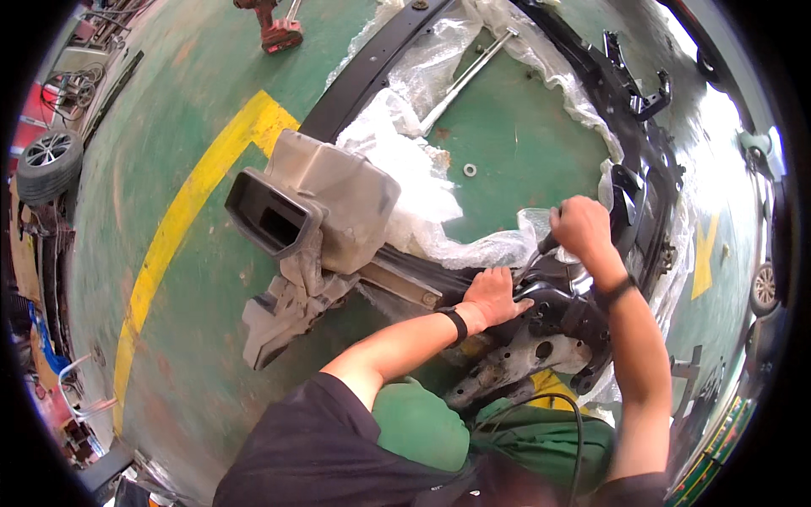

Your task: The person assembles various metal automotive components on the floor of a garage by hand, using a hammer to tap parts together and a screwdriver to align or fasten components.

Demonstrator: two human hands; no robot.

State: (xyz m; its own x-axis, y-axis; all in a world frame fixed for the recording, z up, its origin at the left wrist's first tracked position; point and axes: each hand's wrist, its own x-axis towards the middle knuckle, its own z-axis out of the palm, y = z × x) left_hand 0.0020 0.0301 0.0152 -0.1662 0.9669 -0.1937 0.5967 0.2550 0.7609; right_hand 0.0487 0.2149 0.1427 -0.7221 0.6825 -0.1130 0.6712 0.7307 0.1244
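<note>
My right hand [583, 230] is closed around the dark handle of what looks like a screwdriver [547, 245]. Its shaft slants down and left toward the black car front frame [553, 277]. Close by, my left hand [490, 297] rests on the same frame with the thumb stretched out, near the tool's lower end; its fingertips are partly hidden. Left of that hand, a dusty grey-brown air duct box [359, 198] with a rectangular mouth sits on the frame. A pale metal bracket [524, 363] with holes lies nearer to me.
Crumpled clear plastic wrap [405, 169] lines the frame's inside. A metal rod tool [469, 80] and a ring-shaped washer [470, 171] lie within the frame. Beyond stands a red cordless power tool [279, 34]. A wheel [51, 165] is at far left. Yellow lines [177, 224] mark the green floor.
</note>
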